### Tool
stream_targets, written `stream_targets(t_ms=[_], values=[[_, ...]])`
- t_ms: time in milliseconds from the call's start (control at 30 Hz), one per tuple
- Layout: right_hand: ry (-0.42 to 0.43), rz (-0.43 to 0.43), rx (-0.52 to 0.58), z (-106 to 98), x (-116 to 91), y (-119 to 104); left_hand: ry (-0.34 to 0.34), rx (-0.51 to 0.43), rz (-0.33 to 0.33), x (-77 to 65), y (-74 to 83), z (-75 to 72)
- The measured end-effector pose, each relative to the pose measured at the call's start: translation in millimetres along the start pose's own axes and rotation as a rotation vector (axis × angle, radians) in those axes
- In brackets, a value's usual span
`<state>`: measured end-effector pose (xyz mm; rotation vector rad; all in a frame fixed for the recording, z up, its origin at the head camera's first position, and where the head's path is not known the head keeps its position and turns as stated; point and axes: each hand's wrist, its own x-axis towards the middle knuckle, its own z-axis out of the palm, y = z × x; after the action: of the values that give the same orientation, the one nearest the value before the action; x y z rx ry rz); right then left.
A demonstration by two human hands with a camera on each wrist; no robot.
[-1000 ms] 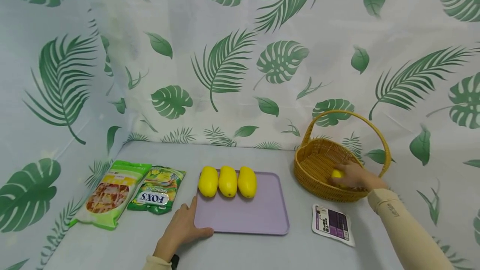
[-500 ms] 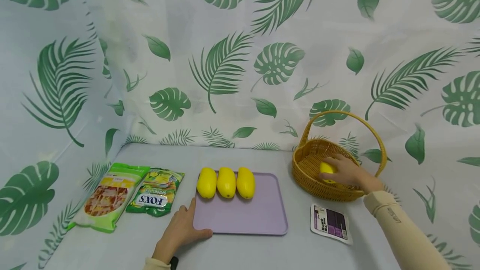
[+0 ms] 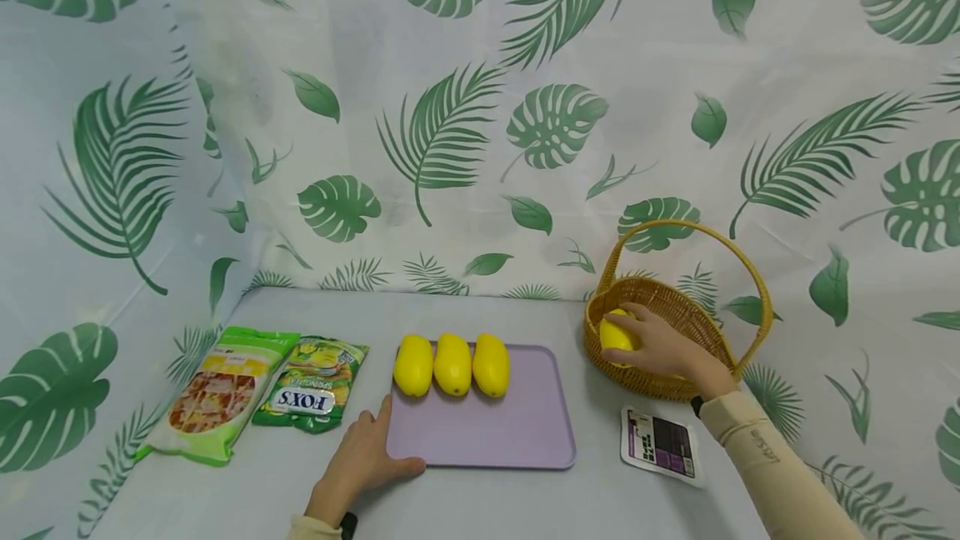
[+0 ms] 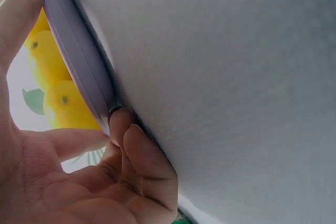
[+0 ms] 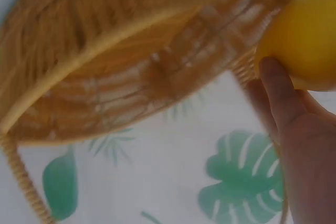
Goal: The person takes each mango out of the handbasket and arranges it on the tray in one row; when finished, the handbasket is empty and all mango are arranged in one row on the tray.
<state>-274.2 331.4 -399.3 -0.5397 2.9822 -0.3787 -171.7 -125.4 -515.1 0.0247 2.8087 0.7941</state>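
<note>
My right hand (image 3: 660, 340) grips a yellow mango (image 3: 618, 338) over the left side of the wicker basket (image 3: 637, 380). In the right wrist view the mango (image 5: 307, 38) is beyond the rim, with my fingers and thumb round it. My left hand (image 3: 365, 455) holds the near left corner of the lilac tray (image 3: 495, 444). The left wrist view shows the thumb along one edge of the tray (image 4: 79, 51) and the curled fingers at another. Three yellow mangoes (image 3: 452, 365) lie side by side along the tray's far left part.
Left of the tray lie a green FOX'S candy bag (image 3: 313, 382) and a larger green-and-white food bag (image 3: 221, 394). A flat white-and-purple packet (image 3: 660, 446) lies in front of the basket. The basket's tall arched handle (image 3: 686, 225) rises above it. A leaf-print cloth (image 3: 465, 257) stands behind.
My right hand has lifted the mango up from inside the basket and moved it left to the basket's left rim. The left hand and the tray have stayed in place.
</note>
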Motion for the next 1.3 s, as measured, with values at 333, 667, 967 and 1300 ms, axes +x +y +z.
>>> stream_targets(t_ms=[333, 667, 967, 1300], values=[[0.033, -0.088, 0.044, 23, 8, -34, 0.003, 0.003, 0.010, -0.7, 0.0, -0.5], [0.021, -0.151, 0.063, 49, 17, -63, -0.001, 0.009, 0.001, -2.2, -0.3, -0.6], [-0.024, -0.149, 0.123, 84, 26, -74, -0.001, 0.006, -0.004, -0.7, 0.3, -0.1], [-0.019, -0.104, 0.168, 104, 27, -79, -0.005, 0.000, -0.008, 0.5, 0.6, 0.9]])
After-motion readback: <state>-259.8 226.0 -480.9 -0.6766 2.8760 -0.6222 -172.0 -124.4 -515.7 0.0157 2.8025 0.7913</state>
